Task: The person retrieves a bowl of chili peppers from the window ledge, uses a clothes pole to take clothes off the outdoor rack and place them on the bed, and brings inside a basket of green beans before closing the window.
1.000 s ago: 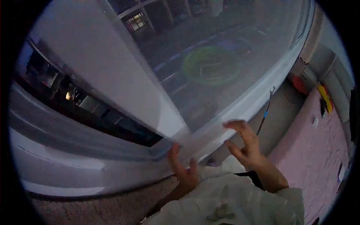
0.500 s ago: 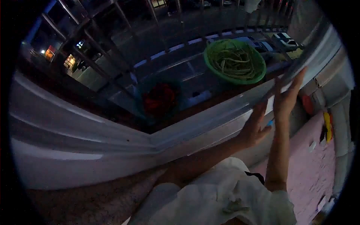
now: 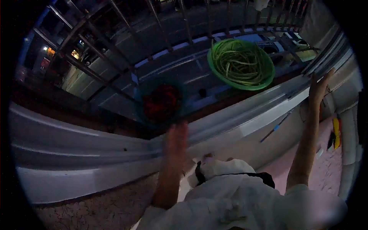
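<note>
On the left, beyond the pale window frame [image 3: 57, 153], a metal railing [image 3: 99, 78] runs across the far side above a dark street. Just inside it, a dark basin [image 3: 140, 109] sits on the outer ledge, holding something red [image 3: 163, 101] that is too dim to make out. Near it, over the frame's corner, the left hand [image 3: 176, 142] is raised and blurred, its fingers stretched and apparently together, with nothing seen in them. Further right on the ledge stands a green basket [image 3: 214, 71], tilted toward the viewer and heaped with long, thin green strands [image 3: 241, 63]. At the far right, the right hand [image 3: 320, 86] is beside the window panels [image 3: 332, 51], thumb and fingers spread; whether it touches them I cannot tell. Judging by how things lie, the window opening is uncovered, while both containers sit beyond it, filled and untouched.
</note>
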`<state>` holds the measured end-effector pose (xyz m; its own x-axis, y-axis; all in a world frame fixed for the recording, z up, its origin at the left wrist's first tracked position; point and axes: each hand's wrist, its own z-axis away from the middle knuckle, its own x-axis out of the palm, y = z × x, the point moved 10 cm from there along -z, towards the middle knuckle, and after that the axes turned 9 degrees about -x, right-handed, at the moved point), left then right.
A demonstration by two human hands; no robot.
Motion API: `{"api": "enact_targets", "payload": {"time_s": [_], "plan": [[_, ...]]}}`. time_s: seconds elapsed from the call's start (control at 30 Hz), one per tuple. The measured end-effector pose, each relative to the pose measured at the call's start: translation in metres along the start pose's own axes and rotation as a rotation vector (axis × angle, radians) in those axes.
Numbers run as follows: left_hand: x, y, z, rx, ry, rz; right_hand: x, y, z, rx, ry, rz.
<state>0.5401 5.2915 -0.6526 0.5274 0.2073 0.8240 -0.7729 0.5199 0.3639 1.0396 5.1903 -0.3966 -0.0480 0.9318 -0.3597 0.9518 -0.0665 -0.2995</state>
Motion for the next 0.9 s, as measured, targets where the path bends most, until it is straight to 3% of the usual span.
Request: {"api": "enact_targets", "payload": {"time_s": [0.13, 0.2, 0.33, 0.37, 0.4, 0.43, 0.5, 0.63, 0.7, 0.8, 0.9], "plan": [[0.015, 0.038, -0.010, 0.089, -0.185, -0.056, 0.000, 0.003, 0.001, -0.107, 0.014, -0.017], [-0.040, 0.045, -0.025, -0.052, 0.299, 0.043, -0.006, -0.006, 0.001, -0.087, -0.010, 0.070], [-0.054, 0.061, -0.032, -0.048, 0.248, 0.137, -0.018, -0.028, 0.005, 0.006, -0.025, 0.200], [-0.062, 0.070, -0.044, 0.012, 0.167, -0.166, -0.022, -0.017, 0.011, 0.042, -0.006, 0.187], [-0.059, 0.078, -0.046, 0.074, 0.091, -0.472, -0.029, -0.029, 0.014, -0.107, 0.053, 0.260], [-0.038, 0.080, -0.032, 0.090, 0.108, -0.469, -0.032, -0.040, 0.019, -0.107, 0.046, 0.238], [-0.016, 0.071, -0.012, 0.076, 0.213, 0.145, -0.038, -0.066, 0.028, -0.051, 0.085, -0.071], [-0.038, 0.074, -0.031, 0.158, 0.253, 0.080, -0.026, -0.107, 0.048, -0.090, 0.060, -0.290], [-0.022, 0.073, -0.040, 0.179, -0.022, -0.011, -0.011, -0.120, 0.063, -0.113, -0.036, -0.421], [-0.013, 0.064, -0.029, 0.163, 0.150, 0.053, 0.007, -0.144, 0.080, -0.046, -0.212, -0.456], [0.002, 0.056, -0.011, 0.165, 0.139, -0.065, 0.022, -0.167, 0.095, -0.029, -0.351, -0.619]]}}
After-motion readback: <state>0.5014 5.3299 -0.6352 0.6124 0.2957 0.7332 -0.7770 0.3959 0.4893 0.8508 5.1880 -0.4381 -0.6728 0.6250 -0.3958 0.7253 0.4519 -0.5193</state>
